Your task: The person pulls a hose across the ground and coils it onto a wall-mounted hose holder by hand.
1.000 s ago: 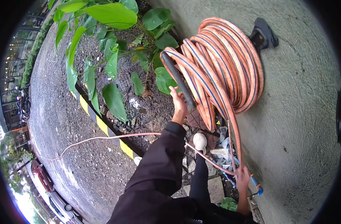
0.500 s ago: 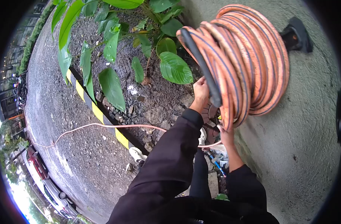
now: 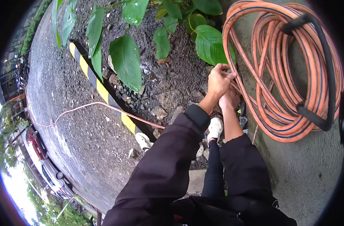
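A large coil of orange garden hose [image 3: 260,124] with blue stripes hangs on a black holder [image 3: 324,75] at the right, against the grey wall. At the coil's left edge, my left hand [image 3: 218,83] is closed, thumb and fingers pinching the hose. My right hand [image 3: 228,100] is just below it, closed around hose strands that run toward the coil; its fingertips are partly hidden behind my left hand. A thinner-looking length of hose [image 3: 96,103] trails across the ground to the left and passes behind my left sleeve.
Broad green leaves [image 3: 125,62] overhang the muddy bed above my hands. A black-and-yellow kerb [image 3: 102,91] borders the gravel road [image 3: 81,139]. My white shoes [image 3: 216,128] stand among stones. The concrete wall [image 3: 292,169] rises at right; parked cars [image 3: 47,173] are far left.
The coil has turned and shifted right, and its open loops and holder now face me. My left hand has left the black bar; both hands have come together at the coil's left edge.
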A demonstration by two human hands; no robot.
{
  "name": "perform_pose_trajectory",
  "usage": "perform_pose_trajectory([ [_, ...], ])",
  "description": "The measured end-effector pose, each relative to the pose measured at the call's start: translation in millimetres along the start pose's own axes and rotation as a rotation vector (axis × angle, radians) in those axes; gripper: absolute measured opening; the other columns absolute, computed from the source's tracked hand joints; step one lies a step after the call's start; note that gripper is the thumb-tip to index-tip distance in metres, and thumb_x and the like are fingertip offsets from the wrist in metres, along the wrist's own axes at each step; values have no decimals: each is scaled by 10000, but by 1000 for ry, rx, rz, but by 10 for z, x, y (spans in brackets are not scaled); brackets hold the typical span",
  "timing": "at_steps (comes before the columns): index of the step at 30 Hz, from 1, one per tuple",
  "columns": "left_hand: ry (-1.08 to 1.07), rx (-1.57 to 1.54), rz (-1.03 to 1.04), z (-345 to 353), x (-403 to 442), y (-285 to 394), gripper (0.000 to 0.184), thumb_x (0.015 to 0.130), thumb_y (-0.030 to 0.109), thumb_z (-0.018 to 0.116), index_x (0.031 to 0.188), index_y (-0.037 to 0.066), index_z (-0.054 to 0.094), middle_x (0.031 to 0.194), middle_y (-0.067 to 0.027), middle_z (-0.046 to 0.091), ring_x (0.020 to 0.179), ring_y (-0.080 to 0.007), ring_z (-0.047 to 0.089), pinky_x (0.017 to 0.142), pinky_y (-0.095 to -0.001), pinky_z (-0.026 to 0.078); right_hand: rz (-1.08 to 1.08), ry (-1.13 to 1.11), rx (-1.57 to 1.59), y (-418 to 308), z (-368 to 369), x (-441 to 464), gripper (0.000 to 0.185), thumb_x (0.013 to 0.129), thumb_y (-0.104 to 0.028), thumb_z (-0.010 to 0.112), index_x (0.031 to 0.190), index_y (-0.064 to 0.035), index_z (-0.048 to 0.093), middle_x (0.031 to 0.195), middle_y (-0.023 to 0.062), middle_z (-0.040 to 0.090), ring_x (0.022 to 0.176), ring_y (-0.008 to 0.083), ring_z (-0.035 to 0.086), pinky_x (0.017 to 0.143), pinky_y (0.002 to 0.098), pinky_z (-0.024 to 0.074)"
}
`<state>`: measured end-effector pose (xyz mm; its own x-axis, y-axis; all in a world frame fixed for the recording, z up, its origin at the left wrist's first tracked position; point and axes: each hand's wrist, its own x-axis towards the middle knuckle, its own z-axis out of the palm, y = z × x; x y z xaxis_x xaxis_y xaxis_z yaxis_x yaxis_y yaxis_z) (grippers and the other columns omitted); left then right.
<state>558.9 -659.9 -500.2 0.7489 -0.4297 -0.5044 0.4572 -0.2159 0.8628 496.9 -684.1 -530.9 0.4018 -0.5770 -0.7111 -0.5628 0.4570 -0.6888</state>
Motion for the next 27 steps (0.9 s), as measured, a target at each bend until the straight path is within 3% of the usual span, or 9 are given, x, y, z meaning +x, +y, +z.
perform_pose_trajectory([
  [4, 90, 224, 142, -296, -42, 96, 314, 598, 152, 747, 776, -6, 542, 627, -71, 587, 573, -138, 564, 551, -268, 454, -84, -201, 839, 21, 398, 76, 365, 894, -302, 379, 1118, -24, 454, 1060, 92, 522, 981, 211, 498, 869, 334, 382],
  [7, 86, 358, 167, -440, -59, 242, 321, 554, 148, 757, 755, 16, 544, 617, -67, 555, 591, -157, 556, 548, -286, 436, -192, -334, 1147, -83, 716, 91, 391, 899, -323, 356, 1125, -15, 439, 1082, 103, 509, 996, 217, 491, 889, 348, 370],
  [13, 174, 639, 423, -728, -177, 469, 369, 548, 186, 764, 833, 42, 579, 680, -91, 569, 650, -236, 580, 605, -342, 452, -273, -422, 1144, -272, 930, 117, 436, 907, -356, 313, 1138, 1, 410, 1120, 123, 485, 1028, 235, 476, 933, 373, 340],
  [15, 224, 647, 551, -900, -244, 555, 306, 581, 151, 744, 824, 57, 583, 720, -75, 552, 641, -213, 561, 597, -330, 451, -249, -379, 956, -331, 864, 41, 436, 910, -352, 300, 1141, 4, 399, 1130, 131, 480, 1049, 260, 464, 967, 377, 305],
  [17, 286, 506, 765, -1124, -260, 616, 294, 582, 130, 729, 801, 47, 551, 683, -40, 513, 647, -171, 534, 576, -303, 432, -82, -371, 1130, -438, 811, -44, 420, 917, -325, 282, 1141, 10, 398, 1126, 133, 493, 1059, 284, 466, 940, 405, 363],
  [19, 476, 502, 707, -1457, -273, 555, 367, 607, 119, 719, 916, 40, 538, 754, -39, 497, 661, -171, 496, 614, -292, 446, -4, -387, 1165, -507, 718, -95, 419, 913, -320, 296, 1132, 19, 408, 1125, 140, 502, 1051, 307, 480, 921, 428, 389],
  [21, 549, 739, 733, -1853, -242, 355, 607, 583, 157, 735, 1091, 20, 431, 917, -106, 466, 812, -206, 494, 712, -305, 445, 39, -461, 1230, -517, 577, -54, 412, 913, -309, 304, 1114, 31, 423, 1107, 151, 518, 1038, 325, 492, 925, 440, 387],
  [24, 499, 833, 401, -2249, -211, -2, 918, 523, 223, 771, 1251, 47, 240, 1085, -224, 383, 1028, -354, 403, 899, -419, 346, 68, -689, 1301, -521, 388, -89, 374, 913, -287, 314, 1057, 20, 472, 1048, 135, 559, 1009, 317, 514, 871, 459, 428],
  [27, 359, 882, 282, -2531, -86, -454, 1061, 466, 275, 805, 1285, 28, 176, 1165, -249, 352, 1079, -384, 376, 907, -434, 340, 126, -718, 1319, -525, 225, -155, 339, 904, -268, 352, 1049, 6, 488, 1042, 117, 567, 955, 266, 550, 831, 451, 452],
])
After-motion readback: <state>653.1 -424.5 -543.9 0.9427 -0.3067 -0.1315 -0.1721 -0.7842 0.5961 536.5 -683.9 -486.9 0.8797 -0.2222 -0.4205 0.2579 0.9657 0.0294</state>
